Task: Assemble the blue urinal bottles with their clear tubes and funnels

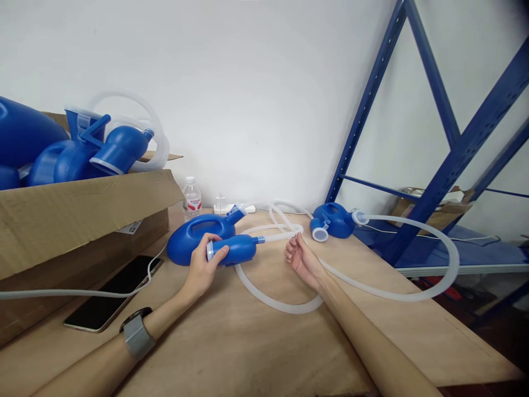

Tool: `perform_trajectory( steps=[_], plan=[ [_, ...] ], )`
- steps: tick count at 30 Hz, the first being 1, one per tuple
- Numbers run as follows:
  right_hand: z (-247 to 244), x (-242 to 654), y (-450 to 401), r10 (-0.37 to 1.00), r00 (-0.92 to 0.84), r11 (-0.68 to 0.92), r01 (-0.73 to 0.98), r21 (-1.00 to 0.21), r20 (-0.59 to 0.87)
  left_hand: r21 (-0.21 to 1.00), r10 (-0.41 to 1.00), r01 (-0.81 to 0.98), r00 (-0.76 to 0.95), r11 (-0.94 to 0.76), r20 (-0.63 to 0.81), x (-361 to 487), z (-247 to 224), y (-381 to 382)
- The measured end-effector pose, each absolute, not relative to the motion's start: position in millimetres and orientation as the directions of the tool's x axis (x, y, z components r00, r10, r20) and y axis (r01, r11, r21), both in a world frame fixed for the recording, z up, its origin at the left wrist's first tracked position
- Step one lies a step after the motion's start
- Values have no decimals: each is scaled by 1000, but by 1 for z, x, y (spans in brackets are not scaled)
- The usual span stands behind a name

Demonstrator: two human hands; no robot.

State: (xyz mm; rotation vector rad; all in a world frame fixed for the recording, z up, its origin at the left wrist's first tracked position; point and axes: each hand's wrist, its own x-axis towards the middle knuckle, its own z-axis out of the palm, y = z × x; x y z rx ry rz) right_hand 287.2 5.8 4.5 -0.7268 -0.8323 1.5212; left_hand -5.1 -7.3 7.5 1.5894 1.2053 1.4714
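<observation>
My left hand (203,266) is closed around a blue funnel-shaped urinal head (235,249), holding it sideways with its narrow spout to the right. A translucent hose (278,236) meets that spout. At the hose, my right hand (305,261) has its thumb and index finger pinched together, the other fingers curled. Just behind the left hand, a blue urinal bottle (182,242) with a handle lies on the wooden table (264,353). The hose loops across the table under and behind my right forearm.
A cardboard box (82,215) of blue bottles (53,160) stands left. A phone (111,295), a water bottle (192,197) and a power strip (248,209) lie or stand nearby. Another blue bottle (336,220) with a hose sits back right, beside a blue metal rack (430,215).
</observation>
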Motion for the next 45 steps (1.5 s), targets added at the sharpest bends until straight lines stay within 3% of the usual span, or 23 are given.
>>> perform_trajectory(
  steps=[14,26,33,40,45],
  plan=[
    [5,278,1,978,-197,-156,-502,-851,-64,852,890,282,20,-442,455,-4,0,-6],
    [7,248,-17,837,-527,-344,-298,-890,-147,731,815,416,46,-541,577,0,3,-18],
    [22,239,-24,855,-515,-224,-273,-935,-54,737,811,406,15,-539,585,1,-2,-16],
    [25,238,-24,851,-518,-206,-182,-961,-84,722,797,429,-6,-543,604,-2,-4,-15],
    [40,245,-22,760,-632,-335,-176,-925,-155,517,624,444,134,-732,769,-8,-6,-10]
  ],
)
